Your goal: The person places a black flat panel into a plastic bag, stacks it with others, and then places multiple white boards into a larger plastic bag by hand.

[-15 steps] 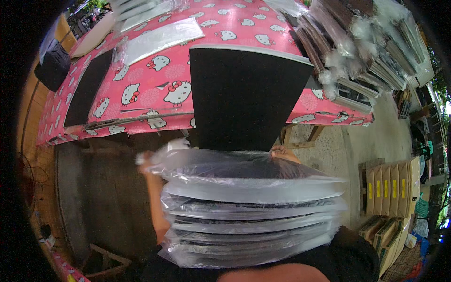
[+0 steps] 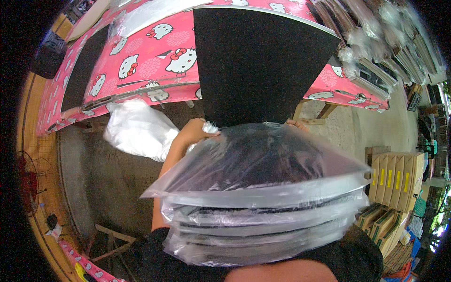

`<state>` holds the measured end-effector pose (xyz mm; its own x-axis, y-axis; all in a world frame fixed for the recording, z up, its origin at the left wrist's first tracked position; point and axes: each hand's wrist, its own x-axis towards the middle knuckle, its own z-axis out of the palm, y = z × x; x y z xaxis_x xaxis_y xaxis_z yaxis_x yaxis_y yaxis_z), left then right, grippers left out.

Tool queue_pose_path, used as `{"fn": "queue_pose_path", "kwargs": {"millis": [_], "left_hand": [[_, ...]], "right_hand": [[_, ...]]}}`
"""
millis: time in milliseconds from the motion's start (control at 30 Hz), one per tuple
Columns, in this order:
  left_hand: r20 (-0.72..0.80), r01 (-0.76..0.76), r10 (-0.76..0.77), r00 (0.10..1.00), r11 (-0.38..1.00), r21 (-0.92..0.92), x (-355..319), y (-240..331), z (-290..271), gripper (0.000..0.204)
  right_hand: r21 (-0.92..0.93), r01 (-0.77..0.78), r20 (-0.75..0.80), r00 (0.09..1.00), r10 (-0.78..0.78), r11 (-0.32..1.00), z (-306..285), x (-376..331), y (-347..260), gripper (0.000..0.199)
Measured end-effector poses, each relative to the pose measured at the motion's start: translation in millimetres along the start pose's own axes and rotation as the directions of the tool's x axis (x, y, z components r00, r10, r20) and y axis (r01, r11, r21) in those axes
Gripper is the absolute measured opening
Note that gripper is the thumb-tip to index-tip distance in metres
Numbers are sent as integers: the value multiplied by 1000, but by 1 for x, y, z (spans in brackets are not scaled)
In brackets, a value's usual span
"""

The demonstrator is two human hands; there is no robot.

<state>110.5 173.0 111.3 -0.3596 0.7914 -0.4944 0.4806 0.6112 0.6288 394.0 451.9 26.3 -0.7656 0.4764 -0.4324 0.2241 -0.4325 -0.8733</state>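
Note:
A stack of flat dark panels in clear plastic wrapping (image 2: 263, 230) lies against my body, its layers bulging. The topmost clear plastic bag (image 2: 253, 160) spreads up toward the table with something dark under it. My left hand (image 2: 193, 132) pinches crumpled plastic at the bag's upper left edge. At the upper right edge, my right hand (image 2: 297, 124) has its fingers curled on the bag; the rest of that hand is hidden. A large black panel (image 2: 263, 61) slopes from the table down to the bag's upper edge, where its lower end is hidden. White crumpled plastic (image 2: 138, 129) hangs behind my left forearm.
The table wears a pink patterned cover (image 2: 145, 56). On it lie a narrow black strip (image 2: 84, 70) and clear plastic sheets (image 2: 155, 16). Plastic-wrapped bundles (image 2: 380, 47) are heaped at the far right. Brown cartons (image 2: 394, 178) stand on the floor at right.
My left hand has moved right and up to the bag's edge. The topmost bag has been drawn up and spread, and the white plastic now hangs fuller at left. The view has shifted slightly.

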Motion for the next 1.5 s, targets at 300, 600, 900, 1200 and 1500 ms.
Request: {"fn": "queue_pose_path", "kwargs": {"millis": [300,600,900,1200,1500], "left_hand": [[-331,-152,-256,908,535,-831,14,-44,37,19],[-474,-96,-244,846,805,-586,49,-95,65,16],[-693,-641,-69,717,325,-696,-84,-9,-19,37],[-234,-360,282,931,585,-727,-118,21,3,43],[-237,-350,262,935,590,-727,-142,22,7,44]], "right_hand": [[72,-3,139,990,-7,997,-4,11,7,17],[-424,-144,-264,964,30,894,-18,3,25,19],[-509,669,-117,570,-813,542,77,-61,-243,18],[-914,218,403,578,-710,-341,175,2,-316,54],[-957,218,279,504,-818,-193,168,-45,-306,45]]}}
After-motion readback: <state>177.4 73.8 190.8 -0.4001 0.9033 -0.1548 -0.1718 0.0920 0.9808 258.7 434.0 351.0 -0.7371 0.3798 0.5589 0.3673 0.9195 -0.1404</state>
